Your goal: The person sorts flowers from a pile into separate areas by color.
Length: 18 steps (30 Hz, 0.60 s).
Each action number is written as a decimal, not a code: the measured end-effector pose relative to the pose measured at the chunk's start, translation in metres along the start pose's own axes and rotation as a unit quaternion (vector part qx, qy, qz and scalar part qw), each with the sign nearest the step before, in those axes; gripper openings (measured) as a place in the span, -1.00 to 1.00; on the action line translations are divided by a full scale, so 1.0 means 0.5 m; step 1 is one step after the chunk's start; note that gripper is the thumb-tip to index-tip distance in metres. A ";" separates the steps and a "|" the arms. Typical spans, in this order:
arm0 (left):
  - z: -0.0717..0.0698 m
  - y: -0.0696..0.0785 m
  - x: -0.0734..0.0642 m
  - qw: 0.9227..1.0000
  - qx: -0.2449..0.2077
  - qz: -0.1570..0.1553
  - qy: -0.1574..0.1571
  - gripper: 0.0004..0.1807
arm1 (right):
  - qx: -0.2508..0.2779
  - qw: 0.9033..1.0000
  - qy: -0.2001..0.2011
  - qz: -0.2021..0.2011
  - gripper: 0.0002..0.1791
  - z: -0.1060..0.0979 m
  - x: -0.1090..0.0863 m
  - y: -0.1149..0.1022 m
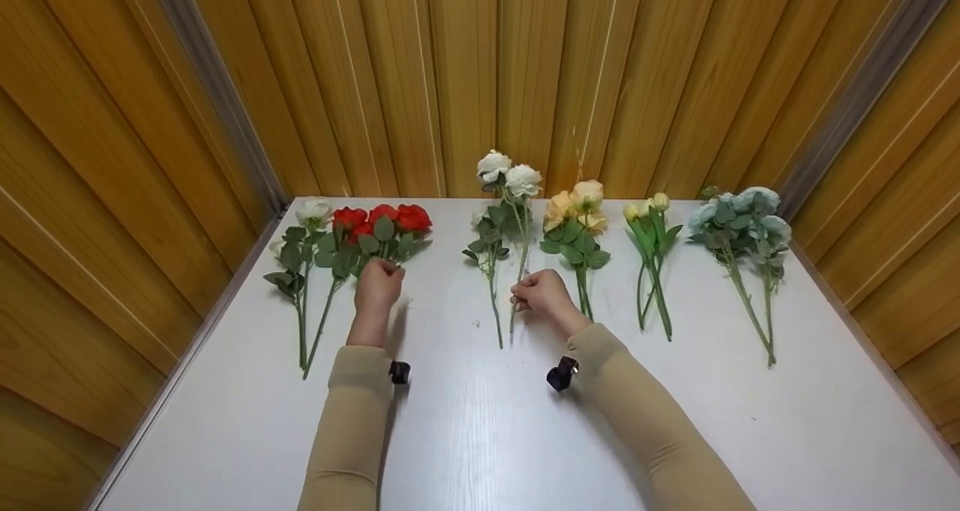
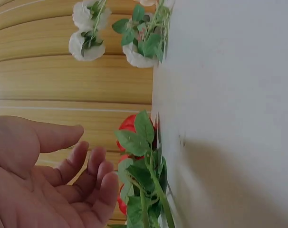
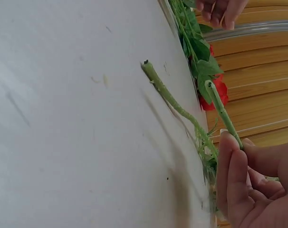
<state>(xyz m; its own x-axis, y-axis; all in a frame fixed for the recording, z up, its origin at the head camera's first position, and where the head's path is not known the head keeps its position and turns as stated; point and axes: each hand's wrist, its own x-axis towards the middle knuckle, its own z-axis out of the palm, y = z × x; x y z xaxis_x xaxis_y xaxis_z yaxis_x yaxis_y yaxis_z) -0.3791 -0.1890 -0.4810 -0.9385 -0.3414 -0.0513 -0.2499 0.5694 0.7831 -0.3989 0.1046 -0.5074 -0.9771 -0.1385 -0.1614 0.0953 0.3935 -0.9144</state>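
Centres on the held flower (image 1: 523, 182), in the right hand (image 1: 544, 293), above the table (image 1: 480, 421). Has, just left of this flower, a lying flower (image 1: 489, 231); farther left, a rose bunch (image 1: 348, 259) near the left hand (image 1: 379, 290). Has, rightward in order, a second bunch (image 1: 575, 237), tulips (image 1: 652, 238) and an end bunch (image 1: 742, 222); behind, a wall (image 1: 465, 83).

Plank walls (image 1: 461, 68) around a white table (image 1: 465, 428)

The back wall (image 1: 525, 46), left wall (image 1: 90, 166) and right wall (image 1: 896, 248) are covered in yellow-brown wood-grain planks, with thin pale lines between some of them. One grey strip (image 1: 214, 79) runs down the left corner; a matching grey strip (image 1: 862, 117) runs down the right. The table reaches to the back wall, its top marked by faint grain and a few small specks. Light falls softly, leaving a pale sheen on the table's near middle
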 end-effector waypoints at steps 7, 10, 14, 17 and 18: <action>-0.030 -0.042 0.008 0.993 0.107 -0.042 0.028 -0.30 | 0.011 0.996 -0.038 0.083 -0.79 0.000 0.012 0.021; -0.036 -0.056 0.007 0.990 0.133 -0.046 0.028 -0.24 | 0.020 0.993 -0.048 0.106 -0.74 -0.004 0.014 0.021; -0.043 -0.068 0.009 0.987 0.153 -0.051 0.005 -0.20 | 0.000 0.993 -0.056 0.107 -0.73 -0.007 0.016 0.020; -0.047 -0.073 0.012 0.984 0.169 -0.046 -0.012 -0.31 | -0.018 0.993 -0.058 0.103 -0.74 -0.008 0.016 0.020; -0.048 -0.075 0.013 0.983 0.175 -0.046 -0.018 -0.37 | -0.021 0.993 -0.058 0.103 -0.74 -0.008 0.016 0.020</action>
<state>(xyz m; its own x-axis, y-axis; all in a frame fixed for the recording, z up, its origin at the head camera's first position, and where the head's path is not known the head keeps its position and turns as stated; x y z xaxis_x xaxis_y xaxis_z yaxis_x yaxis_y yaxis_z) -0.3701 -0.2306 -0.4958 -0.9143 -0.3804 -0.1389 -0.3949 0.7615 0.5139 -0.4066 0.1109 -0.5163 -0.9089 -0.1533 -0.3879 0.2809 0.4624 -0.8410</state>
